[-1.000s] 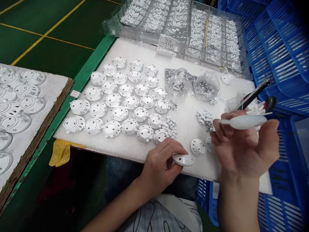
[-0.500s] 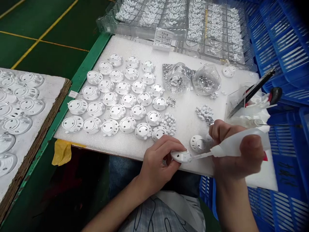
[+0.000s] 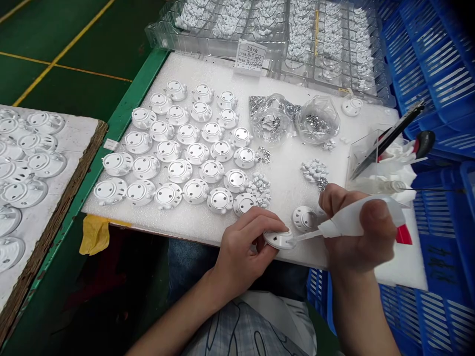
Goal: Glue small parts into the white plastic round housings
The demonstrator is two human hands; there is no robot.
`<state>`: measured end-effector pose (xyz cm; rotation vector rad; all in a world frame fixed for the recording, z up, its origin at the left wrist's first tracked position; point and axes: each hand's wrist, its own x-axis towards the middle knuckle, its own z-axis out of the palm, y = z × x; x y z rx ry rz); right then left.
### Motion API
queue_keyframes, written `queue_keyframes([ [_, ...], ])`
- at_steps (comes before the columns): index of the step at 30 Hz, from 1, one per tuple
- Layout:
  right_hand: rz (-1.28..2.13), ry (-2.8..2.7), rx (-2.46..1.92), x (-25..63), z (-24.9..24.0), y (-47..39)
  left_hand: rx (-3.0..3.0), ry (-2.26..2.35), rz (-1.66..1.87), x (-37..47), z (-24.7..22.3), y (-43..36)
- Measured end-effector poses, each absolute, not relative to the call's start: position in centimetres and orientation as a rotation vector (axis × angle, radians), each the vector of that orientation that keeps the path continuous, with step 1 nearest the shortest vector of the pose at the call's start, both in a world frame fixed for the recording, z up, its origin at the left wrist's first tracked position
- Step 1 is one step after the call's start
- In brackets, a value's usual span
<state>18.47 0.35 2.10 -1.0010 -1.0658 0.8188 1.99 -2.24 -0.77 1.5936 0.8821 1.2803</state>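
Near the front edge of the white foam board (image 3: 285, 198), my left hand (image 3: 247, 244) pinches a white round plastic part (image 3: 278, 240) with small dark holes, holding it tilted. My right hand (image 3: 356, 232) grips a translucent squeeze bottle (image 3: 343, 217), thumb on its side. The bottle's thin nozzle points left, and its tip meets the right side of the held part. Just behind the nozzle lies another white round part (image 3: 304, 218) with slots. Small white pieces (image 3: 259, 190) are heaped beyond my left hand.
Rows of similar white round parts (image 3: 169, 151) cover the board's left half. Two clear bags of small metal pieces (image 3: 318, 121) lie farther back. Compartmented clear trays (image 3: 267, 47) stand behind. At right are a box with tools (image 3: 371, 153) and blue crates (image 3: 438, 64).
My right hand has moved slightly left with the squeeze bottle, bringing the nozzle tip over the edge of the round part. My left hand has hardly moved.
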Motion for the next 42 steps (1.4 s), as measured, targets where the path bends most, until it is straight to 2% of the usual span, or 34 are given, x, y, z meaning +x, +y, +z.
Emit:
queue_keyframes([
  [42,0.813,-1.054,-1.015,18.51,2.05,0.12,1.615,0.910,1.269,1.85,-0.69,-2.32],
])
